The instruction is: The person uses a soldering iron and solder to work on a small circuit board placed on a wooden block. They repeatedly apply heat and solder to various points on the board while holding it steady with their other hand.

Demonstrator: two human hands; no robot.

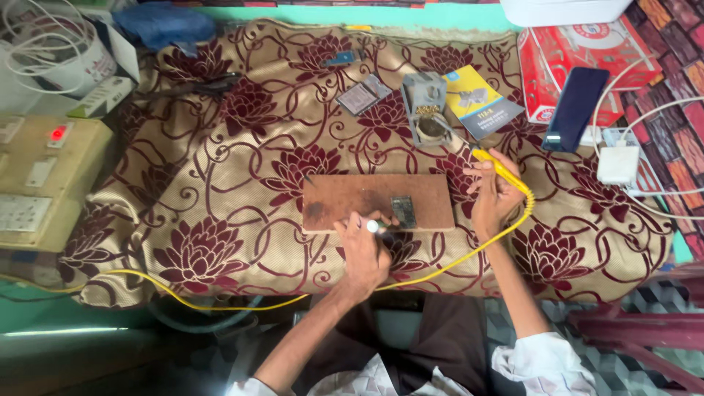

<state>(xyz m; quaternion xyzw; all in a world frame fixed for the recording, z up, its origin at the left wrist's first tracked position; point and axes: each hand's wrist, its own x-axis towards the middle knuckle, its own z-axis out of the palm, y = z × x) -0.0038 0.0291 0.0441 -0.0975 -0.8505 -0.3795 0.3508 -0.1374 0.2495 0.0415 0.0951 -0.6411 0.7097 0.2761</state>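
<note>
My left hand (363,253) rests at the near edge of a brown wooden board (352,199) and grips a thin silver-tipped tool (372,226) that points at a small dark circuit board (402,211) lying on the wood. My right hand (494,194) is closed around a yellow soldering iron (497,165), held up and away to the right of the wooden board. Its yellow cable (440,271) loops down past my wrist and runs left along the table's near edge.
A grey soldering stand (427,110) and a yellow-blue booklet (480,103) lie beyond the board on the floral cloth (220,191). A dark phone (576,108) sits on a red box (557,55) at right, beside a white charger (618,163). A switchboard (40,180) stands left.
</note>
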